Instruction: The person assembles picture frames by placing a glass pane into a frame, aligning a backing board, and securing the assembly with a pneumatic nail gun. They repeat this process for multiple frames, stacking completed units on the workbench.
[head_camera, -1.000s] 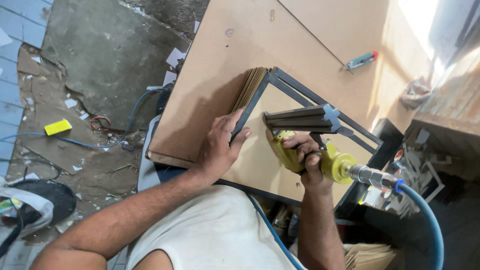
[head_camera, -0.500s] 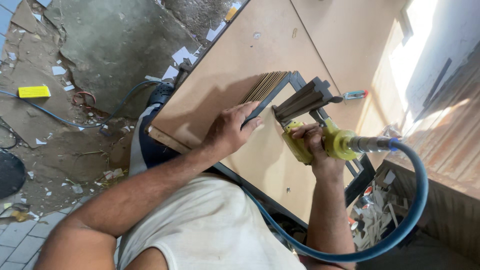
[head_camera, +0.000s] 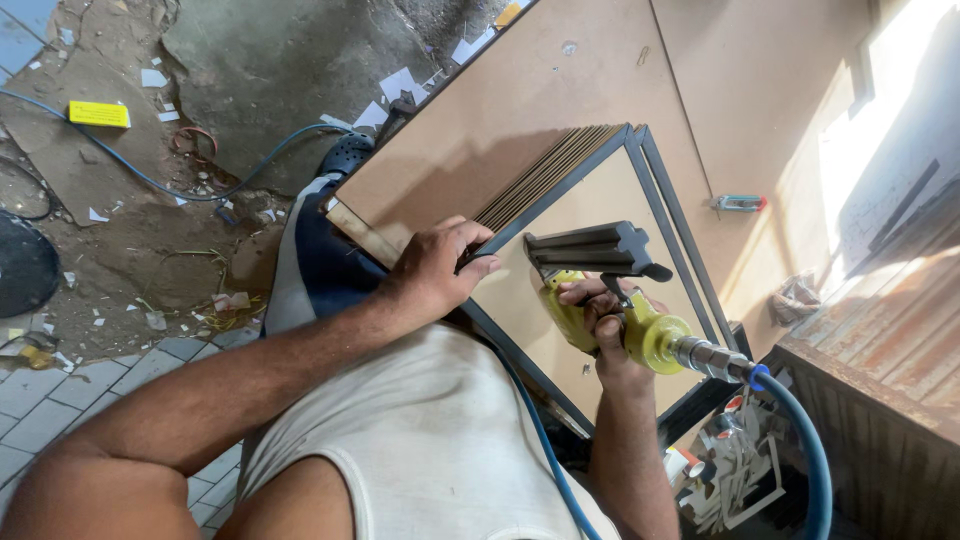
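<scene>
Yellow nail gun (head_camera: 600, 290) in right hand (head_camera: 605, 325)

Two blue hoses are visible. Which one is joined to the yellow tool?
The thick blue hose at lower right: it runs from the metal fitting on the nail gun in the right hand. The thin one lies loose on the floor.

- The blue air hose (head_camera: 800, 440) runs off the frame's bottom edge at five o'clock
- The right hand (head_camera: 600, 320) wraps the yellow nail gun (head_camera: 620, 300), hiding its grip
- The left hand (head_camera: 440, 270) covers the dark frame (head_camera: 660, 210) corner
- The small red-and-teal tool (head_camera: 738, 203) at two o'clock is too small to identify
- The heap of white scraps (head_camera: 735, 470) is cut off by the bottom edge
</scene>
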